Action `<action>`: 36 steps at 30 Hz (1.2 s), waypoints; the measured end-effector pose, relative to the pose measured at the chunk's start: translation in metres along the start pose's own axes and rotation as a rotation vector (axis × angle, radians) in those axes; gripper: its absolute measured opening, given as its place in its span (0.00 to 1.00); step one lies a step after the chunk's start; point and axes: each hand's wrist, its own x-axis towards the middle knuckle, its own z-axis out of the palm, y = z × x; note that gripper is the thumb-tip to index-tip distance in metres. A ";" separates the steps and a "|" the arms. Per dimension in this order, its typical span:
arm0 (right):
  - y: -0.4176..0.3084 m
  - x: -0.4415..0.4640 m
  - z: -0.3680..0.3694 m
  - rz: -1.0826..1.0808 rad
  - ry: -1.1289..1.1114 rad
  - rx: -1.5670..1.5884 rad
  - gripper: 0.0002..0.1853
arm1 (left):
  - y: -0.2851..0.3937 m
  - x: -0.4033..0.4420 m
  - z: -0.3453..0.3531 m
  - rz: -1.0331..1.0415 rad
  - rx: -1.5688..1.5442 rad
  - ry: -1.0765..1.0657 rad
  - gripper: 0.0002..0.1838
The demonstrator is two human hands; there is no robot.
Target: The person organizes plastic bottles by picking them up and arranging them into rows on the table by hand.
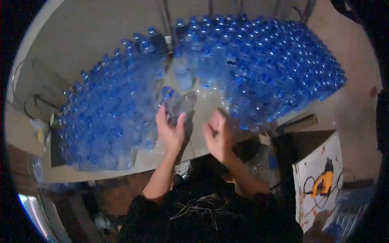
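My left hand [172, 131] is wrapped around the lower part of a clear plastic bottle [174, 104] with a blue cap, tilted above the pale table. Its fingers and thumb close on the bottle from either side. To the right, my right hand [219, 135] is raised over the table's near edge, apart from the bottle. Its fingers are curled together and blurred by motion, and I cannot make out anything between them. Beyond the hands, an upright bottle [183, 73] with a blue cap stands in the gap between two crowds of bottles.
Dense rows of blue-capped bottles [279, 60] fill the right side of the table [202, 137]. Another crowd of bottles [109, 109] covers the left. A yellow power tool [323, 184] lies on a white board [304, 178] at the lower right.
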 end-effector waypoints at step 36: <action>0.092 0.145 0.143 -0.174 0.188 -0.212 0.51 | -0.034 0.028 0.025 -0.089 0.102 0.082 0.46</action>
